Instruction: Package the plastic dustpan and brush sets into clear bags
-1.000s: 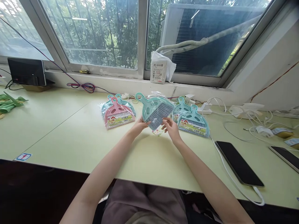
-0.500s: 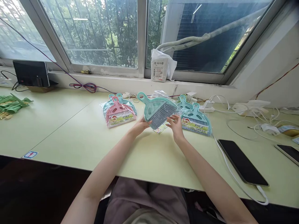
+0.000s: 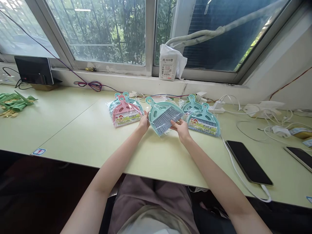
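A teal dustpan and brush set (image 3: pixel 164 117) with grey bristles is held tilted above the table, its handle pointing up and left. My left hand (image 3: pixel 144 123) is at its left edge, fingers partly hidden behind the pan. The lower right edge is pinched by my right hand (image 3: pixel 180 128), thumb and fingers over the bristles. To the left lies a wrapped pink set (image 3: pixel 126 113) on top of teal ones (image 3: pixel 137 106). Beside my right hand, two more wrapped teal sets (image 3: pixel 204 120) overlap, with printed labels across the bristles.
A phone (image 3: pixel 248 162) on a white charging cable lies at the right, another phone (image 3: pixel 301 157) beyond it. Cables and a power strip (image 3: pixel 263 109) crowd the back right. A tablet (image 3: pixel 33 70) stands back left, near green leafy pieces (image 3: pixel 17 102). A wrapped box (image 3: pixel 168 67) sits on the sill.
My left hand has slid up along the pan's left edge, and its fingers now show less. My right hand has shifted slightly left over the bristles. The camera view has moved slightly.
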### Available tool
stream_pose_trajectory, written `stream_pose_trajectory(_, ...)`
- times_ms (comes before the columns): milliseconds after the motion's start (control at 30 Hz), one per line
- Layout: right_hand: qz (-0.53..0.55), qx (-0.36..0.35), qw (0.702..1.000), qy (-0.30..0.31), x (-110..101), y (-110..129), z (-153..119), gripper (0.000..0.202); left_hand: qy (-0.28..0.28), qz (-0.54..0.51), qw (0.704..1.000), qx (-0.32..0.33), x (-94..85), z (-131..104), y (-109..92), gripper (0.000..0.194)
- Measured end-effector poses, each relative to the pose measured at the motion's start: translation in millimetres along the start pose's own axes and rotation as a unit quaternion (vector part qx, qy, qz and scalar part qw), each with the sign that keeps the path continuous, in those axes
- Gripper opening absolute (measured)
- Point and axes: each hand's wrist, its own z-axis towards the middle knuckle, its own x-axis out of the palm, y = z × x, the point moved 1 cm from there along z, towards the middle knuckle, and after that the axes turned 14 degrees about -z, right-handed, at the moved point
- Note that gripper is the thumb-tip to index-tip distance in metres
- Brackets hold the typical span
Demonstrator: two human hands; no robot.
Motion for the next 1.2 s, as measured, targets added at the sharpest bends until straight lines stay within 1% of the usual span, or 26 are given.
stream_pose_trajectory(100, 0.007, -0.004, 1.000, 0.007, 0.3, 4.2, -2.1, 0.046, 0.019, -0.038, 0.999, 0.026, -2.4, 1.3, -8.7, 0.042)
stream_pose_trajectory(200, -0.006, -0.012, 1.000, 0.012, -3.8, 6.9, -1.6, 0.048, -0.010, -0.083, 0.995, 0.058, -10.2, 4.6, -26.3, 0.053)
stream_pose_trajectory(267, -0.005, -0.008, 1.000, 0.009, -7.8, 7.0, 0.4, 0.051, -0.028, -0.121, 0.987, 0.099, -18.2, 8.0, -41.9, 0.061)
stream_pose_trajectory(367, 0.019, 0.005, 1.000, -0.006, -12.5, 4.3, 4.8, 0.053, -0.032, -0.181, 0.971, 0.153, -29.7, 10.9, -64.5, 0.075)
stream_pose_trajectory(400, 0.030, 0.010, 0.999, -0.012, -13.4, 2.9, 6.3, 0.051, -0.026, -0.192, 0.968, 0.160, -32.2, 10.6, -70.2, 0.079)
stream_pose_trajectory(467, 0.054, 0.017, 0.998, -0.030, -14.7, -0.1, 8.9, 0.048, -0.011, -0.191, 0.970, 0.153, -33.8, 7.4, -76.5, 0.082)
stream_pose_trajectory(500, 0.066, 0.021, 0.997, -0.038, -15.2, -1.6, 10.1, 0.046, -0.002, -0.181, 0.974, 0.138, -32.7, 4.9, -76.9, 0.081)
stream_pose_trajectory(567, 0.086, 0.026, 0.995, -0.051, -16.2, -3.7, 12.0, 0.044, 0.024, -0.145, 0.985, 0.086, -27.4, -1.1, -72.5, 0.081)
stream_pose_trajectory(600, 0.094, 0.026, 0.994, -0.055, -16.7, -4.4, 12.7, 0.043, 0.045, -0.121, 0.990, 0.055, -23.5, -4.1, -68.4, 0.080)
stream_pose_trajectory(667, 0.101, 0.026, 0.993, -0.059, -17.7, -4.9, 13.7, 0.042, 0.104, -0.063, 0.993, -0.007, -15.2, -9.3, -58.2, 0.081)
stream_pose_trajectory(800, 0.094, 0.017, 0.994, -0.047, -17.4, -3.5, 13.2, 0.042, 0.199, 0.043, 0.975, -0.090, -3.6, -15.5, -38.6, 0.083)
stream_pose_trajectory(867, 0.089, 0.016, 0.995, -0.034, -15.4, -2.5, 11.6, 0.044, 0.239, 0.073, 0.961, -0.115, -1.0, -17.4, -31.9, 0.083)
stream_pose_trajectory(933, 0.082, 0.015, 0.996, -0.021, -12.7, -1.6, 9.5, 0.046, 0.257, 0.084, 0.957, -0.101, 0.1, -18.6, -28.6, 0.081)
stream_pose_trajectory(1000, 0.072, 0.012, 0.997, -0.010, -10.2, -0.8, 7.2, 0.049, 0.251, 0.093, 0.962, -0.053, 0.1, -19.5, -28.3, 0.078)
stream_pose_trajectory(1067, 0.058, 0.008, 0.998, -0.004, -9.2, -0.2, 5.4, 0.050, 0.267, 0.125, 0.955, -0.024, 0.4, -21.5, -28.8, 0.075)
stream_pose_trajectory(1133, 0.041, 0.001, 0.999, -0.003, -9.9, 0.4, 4.9, 0.051, 0.298, 0.164, 0.940, -0.027, 1.7, -24.8, -27.6, 0.072)
stream_pose_trajectory(1167, 0.030, -0.003, 1.000, -0.001, -10.8, 0.5, 5.2, 0.050, 0.301, 0.181, 0.936, -0.028, 2.7, -26.6, -26.0, 0.072)
stream_pose_trajectory(1200, 0.017, -0.007, 1.000, 0.002, -11.6, 0.6, 5.8, 0.050, 0.292, 0.196, 0.936, -0.024, 3.8, -28.4, -23.8, 0.072)
